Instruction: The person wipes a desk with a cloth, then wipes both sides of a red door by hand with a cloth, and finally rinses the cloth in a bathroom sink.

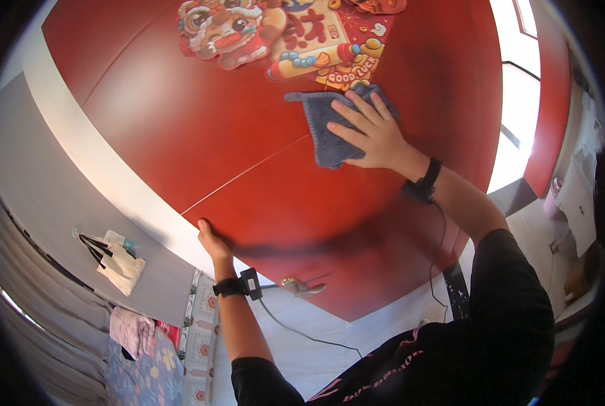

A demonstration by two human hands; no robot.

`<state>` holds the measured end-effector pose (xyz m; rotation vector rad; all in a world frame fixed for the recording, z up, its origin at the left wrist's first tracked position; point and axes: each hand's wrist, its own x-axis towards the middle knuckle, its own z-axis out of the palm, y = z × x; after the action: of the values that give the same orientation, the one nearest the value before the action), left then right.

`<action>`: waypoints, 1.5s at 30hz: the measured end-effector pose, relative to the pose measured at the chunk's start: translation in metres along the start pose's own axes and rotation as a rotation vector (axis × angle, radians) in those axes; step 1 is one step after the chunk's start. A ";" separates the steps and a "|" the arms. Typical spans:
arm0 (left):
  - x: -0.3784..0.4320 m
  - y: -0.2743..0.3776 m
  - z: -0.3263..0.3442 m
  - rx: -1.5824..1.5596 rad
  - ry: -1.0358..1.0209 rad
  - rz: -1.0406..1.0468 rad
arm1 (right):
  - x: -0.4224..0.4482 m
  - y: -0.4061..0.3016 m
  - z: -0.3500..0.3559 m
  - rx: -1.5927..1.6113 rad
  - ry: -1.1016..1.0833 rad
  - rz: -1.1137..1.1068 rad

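Observation:
A red door fills the middle of the picture, a thin pale line running across it. My right hand lies with fingers spread on a grey-blue towelling cloth, pressing it against the door face. The cloth's top edge meets the lower border of a colourful festive decoration on the door. At the door's left edge is my left hand, its thumb along the edge and the other fingers hidden. Below that hand, a metal door handle sticks out.
A cream tote bag hangs from a wall hook at left. Folded pink bedding rests on a flowered bedspread. Thin cables trail from the black wristbands on both arms. A pink bottle stands at far right, beside a bright opening.

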<state>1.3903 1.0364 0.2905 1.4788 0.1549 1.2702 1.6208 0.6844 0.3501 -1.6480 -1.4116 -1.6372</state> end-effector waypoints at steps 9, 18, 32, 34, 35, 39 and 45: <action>0.005 -0.004 -0.014 -0.103 -0.044 -0.022 | -0.008 0.068 -0.051 -0.061 0.002 0.233; 0.006 -0.007 -0.005 -0.149 -0.045 -0.065 | -0.036 0.103 -0.073 -0.129 0.051 0.344; 0.011 -0.014 0.000 -0.071 0.010 -0.016 | -0.020 0.180 -0.138 -0.109 -0.257 0.002; 0.008 -0.013 0.009 -0.097 0.047 -0.018 | -0.002 0.203 -0.146 -0.116 -0.169 0.064; 0.011 -0.017 0.007 -0.103 0.049 -0.016 | 0.008 0.213 -0.149 -0.114 -0.077 0.131; 0.009 -0.013 0.005 -0.111 0.098 -0.042 | 0.048 0.249 -0.142 -0.134 0.069 0.207; 0.009 -0.018 0.004 -0.124 0.125 -0.024 | 0.111 0.306 -0.143 -0.286 0.295 0.129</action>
<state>1.4061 1.0465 0.2831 1.2891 0.1722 1.3292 1.7876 0.4812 0.5890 -1.5248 -0.9446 -1.9792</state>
